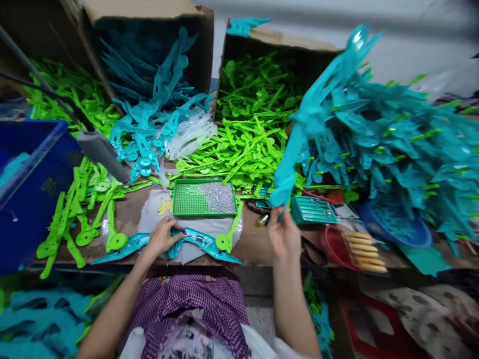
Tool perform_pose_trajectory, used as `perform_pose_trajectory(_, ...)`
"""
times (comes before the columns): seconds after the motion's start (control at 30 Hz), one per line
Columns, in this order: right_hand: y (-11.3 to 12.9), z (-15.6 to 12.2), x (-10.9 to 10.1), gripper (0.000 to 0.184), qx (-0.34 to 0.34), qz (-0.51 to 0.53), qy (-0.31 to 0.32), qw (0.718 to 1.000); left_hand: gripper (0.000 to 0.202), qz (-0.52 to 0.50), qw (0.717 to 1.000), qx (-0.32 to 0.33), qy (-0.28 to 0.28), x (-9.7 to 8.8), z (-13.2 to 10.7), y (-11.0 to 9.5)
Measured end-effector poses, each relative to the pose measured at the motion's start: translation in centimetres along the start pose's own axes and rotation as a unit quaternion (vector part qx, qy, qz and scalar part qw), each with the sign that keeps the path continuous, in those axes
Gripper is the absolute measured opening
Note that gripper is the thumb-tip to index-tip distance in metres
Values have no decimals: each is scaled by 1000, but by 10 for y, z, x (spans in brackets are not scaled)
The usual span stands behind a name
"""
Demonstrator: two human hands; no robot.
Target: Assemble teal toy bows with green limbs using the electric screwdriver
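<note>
The brown workbench (257, 249) carries a green tray (187, 200) of silvery bits (220, 197), likely central so both hands reach it. Along the front edge, the left hand (163, 240) touches 1 flat turquoise piece (204, 240); whether it pinches, I cannot tell. The right hand (285, 233) pinches 1 raised turquoise piece (295, 142) by its lower end, probably the nearest. At the left end, the blue bin's (41, 199) marking is unreadable.

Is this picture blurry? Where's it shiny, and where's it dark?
Head view: somewhat blurry, especially the far wall; glare on the top of the teal piece in the right hand; deep shadow inside the cardboard box holding teal pieces; edges look stretched, perhaps by a wide lens.
</note>
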State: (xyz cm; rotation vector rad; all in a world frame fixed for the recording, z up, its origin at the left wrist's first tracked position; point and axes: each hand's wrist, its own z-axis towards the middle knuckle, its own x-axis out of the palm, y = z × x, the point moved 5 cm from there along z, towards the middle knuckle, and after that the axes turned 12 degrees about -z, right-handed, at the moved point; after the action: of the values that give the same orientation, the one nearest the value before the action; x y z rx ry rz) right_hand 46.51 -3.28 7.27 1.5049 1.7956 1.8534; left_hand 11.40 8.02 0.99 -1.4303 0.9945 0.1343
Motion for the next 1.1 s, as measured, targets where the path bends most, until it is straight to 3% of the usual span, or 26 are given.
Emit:
perform_pose_trajectory(0.07,-54,-54,2,14,88,15,6,996,18,18,1000,18,0,0,-3,-1)
perform_pose_trajectory(0.17,-104,-114,19,26,178,1,48,983,18,36,999,37,-4,1,-6,-2)
perform_pose_trajectory(0.27,-127,-141,45,22,211,-30,107,971,19,43,998,48,-7,1,-6,-1)
perform_pose_trajectory(0.37,-133,-150,68,23,215,-125,256,934,19,54,997,49,-15,1,-7,-1)
perform_pose_trajectory(0.43,-123,-150,77,32,169,-270,400,859,17,60,996,57,-18,2,-9,-2)
perform_pose_trajectory(0.5,-99,-135,86,35,34,-445,488,750,15,65,996,62,-21,3,-11,-2)
perform_pose_trajectory(0.53,-83,-121,93,34,-61,-525,494,691,15,66,996,60,-24,3,-11,-2)
perform_pose_trajectory(0.6,-52,-79,118,37,-235,-627,428,607,15,67,996,50,-29,3,-12,-2)
perform_pose_trajectory(0.67,-42,-31,151,47,-354,-710,373,482,15,63,997,37,-30,2,-12,-3)
perform_pose_trajectory(0.7,-46,-7,166,52,-380,-748,364,405,15,62,997,33,-31,2,-12,-4)
perform_pose_trajectory(0.77,-69,32,189,60,-391,-781,407,268,17,64,997,28,-43,2,-14,-7)
perform_pose_trajectory(0.83,-92,57,199,59,-396,-778,454,181,19,73,995,28,-69,3,-18,-10)
perform_pose_trajectory(0.87,-100,65,201,57,-404,-770,469,156,19,77,993,29,-85,4,-21,-11)
perform_pose_trajectory(0.93,-107,73,202,52,-433,-749,484,133,19,80,989,37,-116,8,-28,-13)
perform_pose_trajectory(1.0,-101,75,202,48,-466,-721,495,132,19,78,986,51,-139,12,-34,-14)
perform_pose_trajectory(1.1,-77,73,207,46,-511,-687,492,156,24,78,984,65,-146,17,-38,-14)
